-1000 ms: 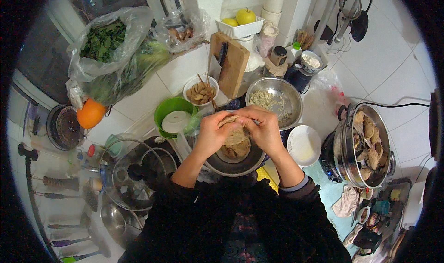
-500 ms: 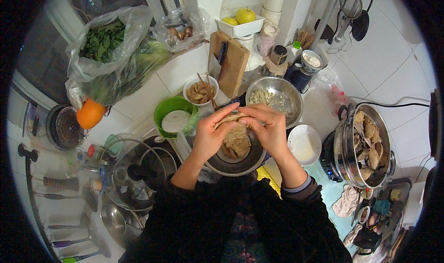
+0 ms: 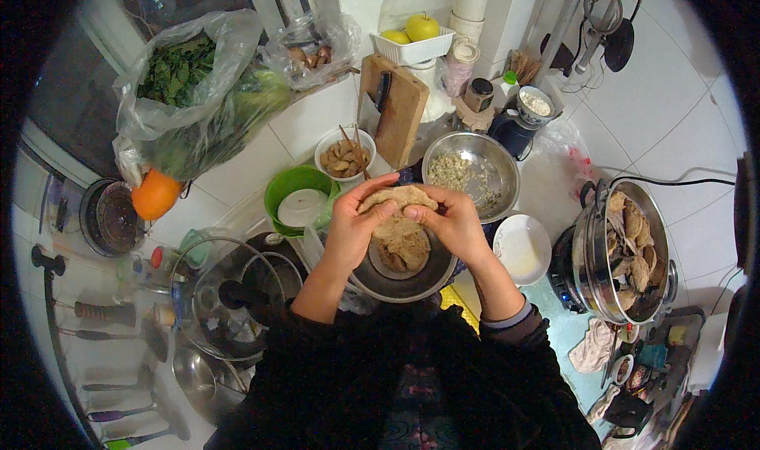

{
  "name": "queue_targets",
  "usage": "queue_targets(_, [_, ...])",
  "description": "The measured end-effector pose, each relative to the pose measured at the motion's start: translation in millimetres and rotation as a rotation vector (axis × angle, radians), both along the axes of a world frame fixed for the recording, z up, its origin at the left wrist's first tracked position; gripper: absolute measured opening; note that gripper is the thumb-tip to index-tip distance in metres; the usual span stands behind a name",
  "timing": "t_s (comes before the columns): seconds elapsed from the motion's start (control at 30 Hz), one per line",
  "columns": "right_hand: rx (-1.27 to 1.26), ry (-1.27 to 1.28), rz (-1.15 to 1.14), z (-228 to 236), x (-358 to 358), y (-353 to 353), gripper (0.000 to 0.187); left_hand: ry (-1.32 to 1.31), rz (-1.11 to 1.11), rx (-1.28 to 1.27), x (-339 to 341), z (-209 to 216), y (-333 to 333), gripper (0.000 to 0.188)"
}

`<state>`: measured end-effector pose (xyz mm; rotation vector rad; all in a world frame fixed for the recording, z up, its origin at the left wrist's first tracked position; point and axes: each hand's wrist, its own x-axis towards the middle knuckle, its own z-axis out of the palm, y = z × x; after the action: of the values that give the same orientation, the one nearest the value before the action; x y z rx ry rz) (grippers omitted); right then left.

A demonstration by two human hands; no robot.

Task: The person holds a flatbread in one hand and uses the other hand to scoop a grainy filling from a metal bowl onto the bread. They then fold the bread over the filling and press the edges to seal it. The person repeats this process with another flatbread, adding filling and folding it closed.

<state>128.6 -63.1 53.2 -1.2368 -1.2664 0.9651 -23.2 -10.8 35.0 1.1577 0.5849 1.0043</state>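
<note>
Dough (image 3: 400, 199) is held up in both hands, a light brown piece bent in a shallow curve, over a metal bowl (image 3: 437, 274) in front of the person's chest. The left hand (image 3: 354, 214) grips its left end, the thumb pressed on the near side and the fingers behind. The right hand (image 3: 459, 222) grips the other end in the same way, so both are closed around the piece, thumb tips near each other at its lower edge. A bigger lump (image 3: 402, 250) of the same brown stuff sits below, inside the metal bowl.

Just beyond the right hand stands a wide steel basin (image 3: 504, 179) with pale chopped bits (image 3: 450, 170) scattered over its bottom. A white dish (image 3: 522, 250) is beside the right wrist. To the left of the hands, a green tub (image 3: 283, 187) has a round white piece (image 3: 302, 208) inside it, and behind that a white bowl carries brown chunks (image 3: 343, 161) and chopsticks (image 3: 359, 145). A wooden board (image 3: 408, 117) stands upright farther back, a knife (image 3: 382, 94) against its left side. At the right, a big steel pot (image 3: 595, 252) is filled with brown folded pieces (image 3: 636, 244).
</note>
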Motion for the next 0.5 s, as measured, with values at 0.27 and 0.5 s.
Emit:
queue_targets(0.27, [0.202, -0.324, -0.217, -15.2, -7.2, 5.4, 0.016, 0.434, 0.256, 0.353, 6.6, -4.4, -5.2, 0.021])
queue_targets(0.5, [0.047, -0.268, -0.143, -26.8, 0.7, 10.8, 0.017, 0.462, 0.355, 0.374, 10.0, -15.8, -1.7, 0.016])
